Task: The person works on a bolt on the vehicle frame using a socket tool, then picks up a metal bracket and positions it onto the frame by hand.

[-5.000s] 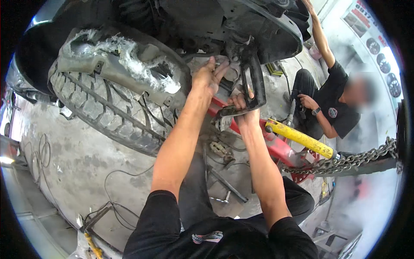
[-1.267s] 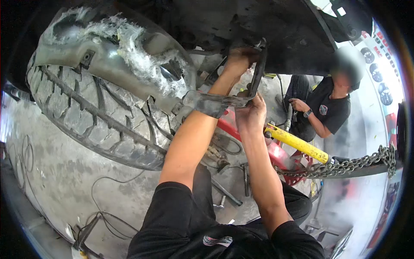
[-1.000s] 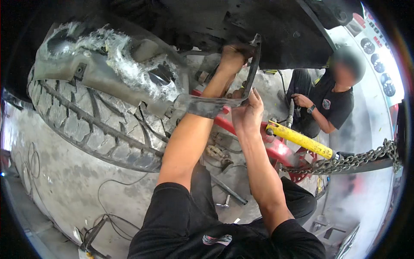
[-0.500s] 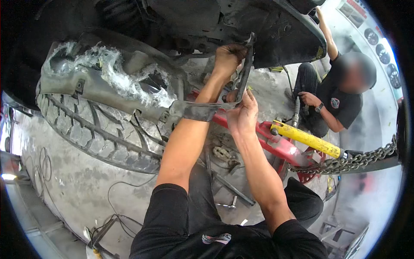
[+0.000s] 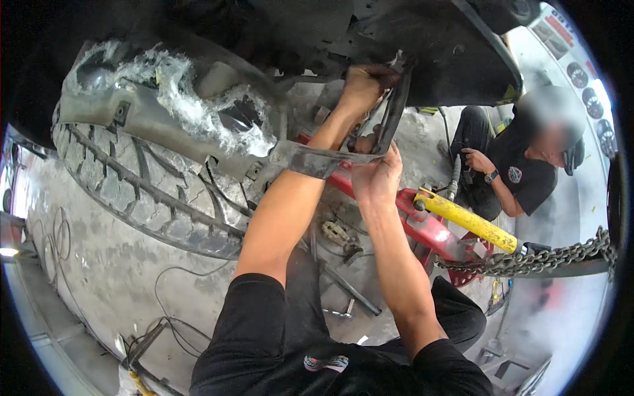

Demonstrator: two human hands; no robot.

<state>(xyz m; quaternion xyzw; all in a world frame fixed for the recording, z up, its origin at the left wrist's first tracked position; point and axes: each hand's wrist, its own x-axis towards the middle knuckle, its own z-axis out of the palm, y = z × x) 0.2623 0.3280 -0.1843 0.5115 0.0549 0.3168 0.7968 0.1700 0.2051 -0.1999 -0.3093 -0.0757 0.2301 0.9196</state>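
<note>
- A treaded tire [image 5: 152, 191] is overhung by a torn liner [image 5: 142, 96], its ragged edges frayed white.
- The black bracket [image 5: 317, 162] is held beneath the dark underbody, its lower piece crossed in front of the left forearm.
- The left hand [image 5: 360, 90] is raised near the bracket's upper end; whether its grip is closed cannot be told.
- By the right hand [image 5: 378, 177], the bracket's lower corner is gripped.
- Farther right, a yellow cylinder [image 5: 469, 221] is seen beside red equipment [image 5: 432, 232].
</note>
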